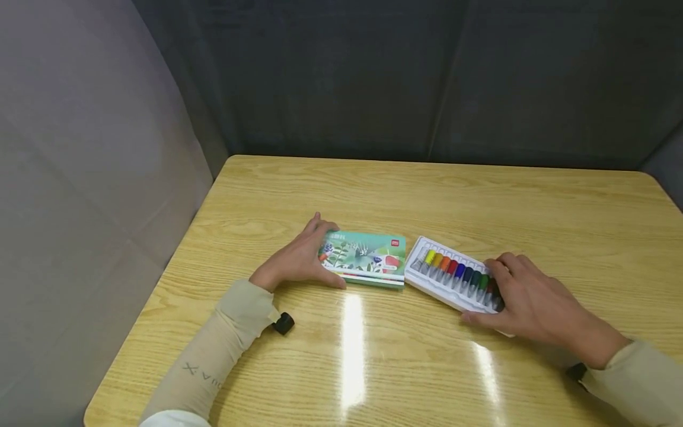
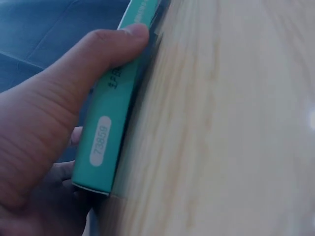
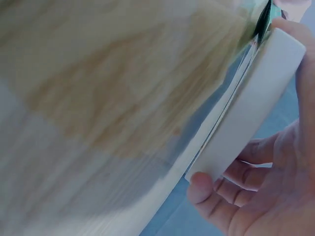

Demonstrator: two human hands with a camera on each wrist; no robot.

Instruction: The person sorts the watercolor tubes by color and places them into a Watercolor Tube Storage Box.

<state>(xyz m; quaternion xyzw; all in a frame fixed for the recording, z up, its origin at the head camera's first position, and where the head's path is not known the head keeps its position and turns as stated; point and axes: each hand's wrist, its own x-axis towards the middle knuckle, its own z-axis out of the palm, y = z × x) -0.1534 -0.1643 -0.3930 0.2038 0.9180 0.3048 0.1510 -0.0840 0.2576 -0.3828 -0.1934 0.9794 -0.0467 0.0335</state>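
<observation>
In the head view a flat green cardboard box [image 1: 365, 255] with a flower print lies near the middle of the table. My left hand [image 1: 301, 256] grips its left end, thumb along the near side and fingers over the far side. The left wrist view shows the thumb pressed on the box's green side [image 2: 106, 132], which bears a number label. To the right, a white tray [image 1: 433, 289] holds a row of paint tubes [image 1: 460, 276] with coloured caps. Around the tray's right end my right hand [image 1: 539, 299] curls, fingers beyond and thumb at the near edge. The tray's left corner is right at the box.
Both things are on a light wood-grain table [image 1: 427, 196]. A dark curtain [image 1: 341, 77] hangs behind its far edge, and a pale grey curtain [image 1: 96, 196] borders the left side. A small black piece [image 1: 284, 323] sits by the left cuff.
</observation>
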